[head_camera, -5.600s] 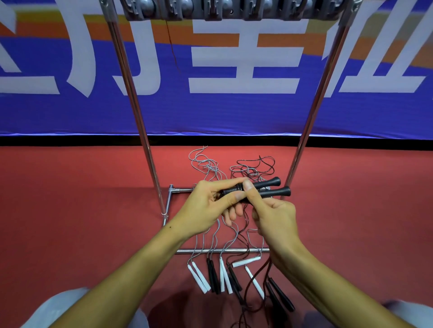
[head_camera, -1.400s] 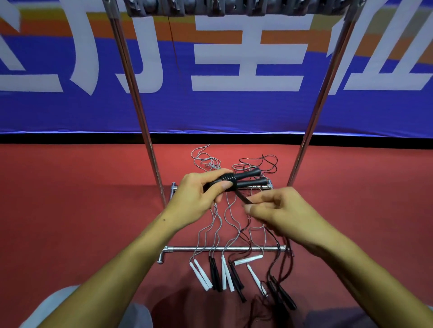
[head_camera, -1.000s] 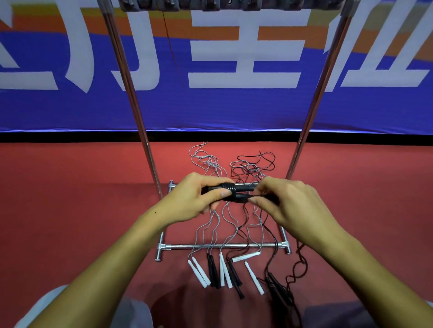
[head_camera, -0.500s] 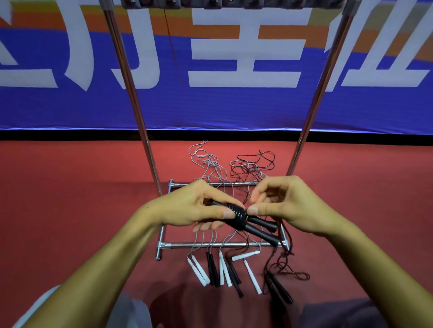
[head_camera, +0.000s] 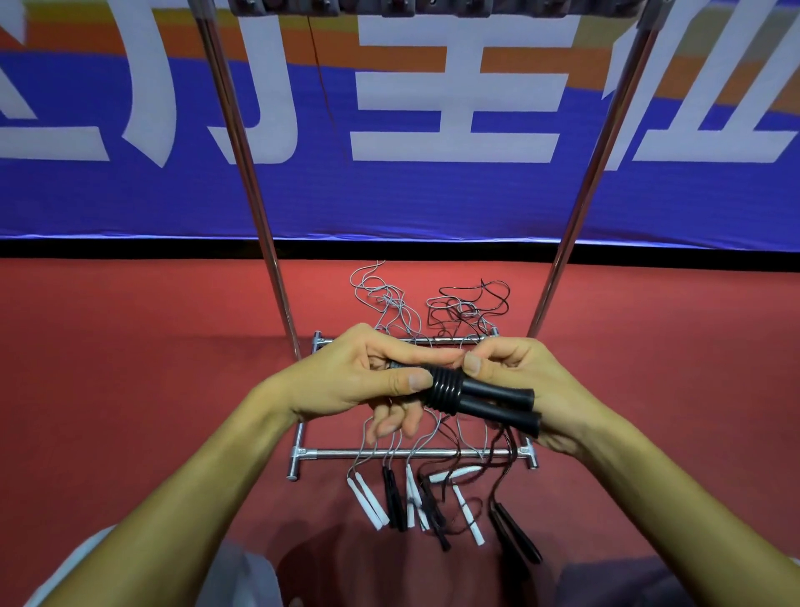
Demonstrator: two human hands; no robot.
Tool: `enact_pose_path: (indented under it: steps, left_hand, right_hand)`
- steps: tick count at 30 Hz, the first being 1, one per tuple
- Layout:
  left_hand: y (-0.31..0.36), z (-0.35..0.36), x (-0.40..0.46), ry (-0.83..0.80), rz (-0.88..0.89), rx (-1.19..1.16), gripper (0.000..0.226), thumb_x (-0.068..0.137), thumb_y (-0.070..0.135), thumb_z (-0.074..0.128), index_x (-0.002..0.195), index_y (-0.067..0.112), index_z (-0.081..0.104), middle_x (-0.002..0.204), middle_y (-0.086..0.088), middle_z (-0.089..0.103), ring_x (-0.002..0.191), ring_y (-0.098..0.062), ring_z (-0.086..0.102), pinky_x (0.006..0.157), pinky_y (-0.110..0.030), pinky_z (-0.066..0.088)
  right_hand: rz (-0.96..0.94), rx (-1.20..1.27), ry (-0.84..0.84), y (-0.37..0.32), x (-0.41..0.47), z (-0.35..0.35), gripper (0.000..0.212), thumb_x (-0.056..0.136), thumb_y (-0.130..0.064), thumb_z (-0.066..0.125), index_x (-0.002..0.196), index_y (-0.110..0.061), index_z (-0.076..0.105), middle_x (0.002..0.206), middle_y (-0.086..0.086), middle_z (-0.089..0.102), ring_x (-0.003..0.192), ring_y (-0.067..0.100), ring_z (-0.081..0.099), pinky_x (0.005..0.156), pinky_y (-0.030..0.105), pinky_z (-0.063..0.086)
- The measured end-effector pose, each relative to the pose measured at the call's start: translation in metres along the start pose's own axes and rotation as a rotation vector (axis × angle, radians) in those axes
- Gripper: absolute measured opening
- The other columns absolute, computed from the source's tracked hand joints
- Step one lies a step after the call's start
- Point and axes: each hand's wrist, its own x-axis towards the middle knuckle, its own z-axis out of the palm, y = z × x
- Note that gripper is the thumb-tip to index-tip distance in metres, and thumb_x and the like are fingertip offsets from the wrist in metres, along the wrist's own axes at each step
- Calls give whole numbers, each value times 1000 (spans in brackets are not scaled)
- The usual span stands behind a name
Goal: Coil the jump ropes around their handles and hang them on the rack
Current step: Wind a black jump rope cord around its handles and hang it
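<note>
Two black jump rope handles (head_camera: 498, 400) lie side by side in front of me, with several turns of black rope (head_camera: 446, 387) coiled round their left part. My left hand (head_camera: 359, 381) grips the handles at their left end, thumb on the coil. My right hand (head_camera: 524, 377) sits over the handles' right side and pinches the rope at the top of the coil. The metal rack (head_camera: 255, 203) stands behind, its hook bar (head_camera: 433, 5) at the top edge of the view.
More ropes, grey and black, lie tangled on the red floor (head_camera: 130, 368) across the rack's base bars (head_camera: 415, 453). Several white handles (head_camera: 366, 502) and black handles (head_camera: 515, 535) lie just in front of the base. A blue banner (head_camera: 433, 195) fills the background.
More turns of rope have gone round the two handles. My right hand has moved from beside the coil back onto it, and the handles have swung to point right and slightly down.
</note>
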Motion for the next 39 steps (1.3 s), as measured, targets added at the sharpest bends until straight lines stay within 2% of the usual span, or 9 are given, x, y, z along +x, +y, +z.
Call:
enact_pose_path:
  steps: [4,8,10,14,18,24,30,33,39]
  left_hand:
    - [-3,1,1,78,37,-25,48,102,16,59,149,12,57,74,-21,71,50,-23,61,48,-29,55]
    - [-4,2,3,206,92,-35,44,103,14,58,147,9,59,72,-21,69,48,-21,58,46,-28,52]
    - [-5,2,5,297,103,-28,45,102,15,59,146,9,59,70,-18,69,49,-20,56,46,-27,51]
    - [-9,-1,10,421,127,0,45,101,15,60,146,10,60,70,-15,68,48,-19,55,46,-28,51]
    - [-10,1,12,420,120,23,47,100,18,61,147,11,59,69,-14,68,50,-21,55,47,-28,51]
    - [-13,4,15,419,115,55,46,101,13,62,147,11,58,69,-13,68,51,-23,56,46,-29,52]
    - [-23,11,17,472,126,143,44,104,10,64,147,18,60,70,-10,69,55,-24,54,50,-37,51]
    - [-24,15,19,487,139,155,43,104,10,63,145,21,61,70,-10,70,55,-22,54,51,-41,51]
    - [-19,9,19,375,88,122,45,104,5,60,147,17,58,73,-13,69,56,-28,60,48,-35,56]
  right_hand:
    - [-88,4,88,2,0,15,26,79,-31,77,75,-6,73,72,17,65,45,17,57,40,25,50]
    - [-152,-37,134,8,5,17,20,100,-20,64,84,-11,74,79,20,57,58,25,56,53,33,54]
    - [-171,-32,121,13,7,16,16,96,-11,64,90,-17,77,72,18,52,61,25,57,58,34,51]
    - [-221,-103,41,19,6,17,11,90,-10,63,98,-4,70,73,5,54,65,24,50,61,34,46]
    - [-240,16,136,26,9,25,30,97,-29,64,94,1,64,71,5,40,57,18,38,54,32,39]
    - [-181,63,240,32,10,30,48,98,-33,64,87,13,59,62,-2,36,49,12,24,46,25,27]
    - [-65,111,281,32,8,37,48,95,-46,68,72,-19,36,74,10,13,54,15,9,47,28,9]
    - [-71,112,330,29,7,40,56,96,-44,66,76,-20,20,69,6,11,52,13,9,45,28,7]
    - [-111,122,328,27,3,42,58,96,-43,66,73,-20,18,63,1,11,47,11,10,41,22,13]
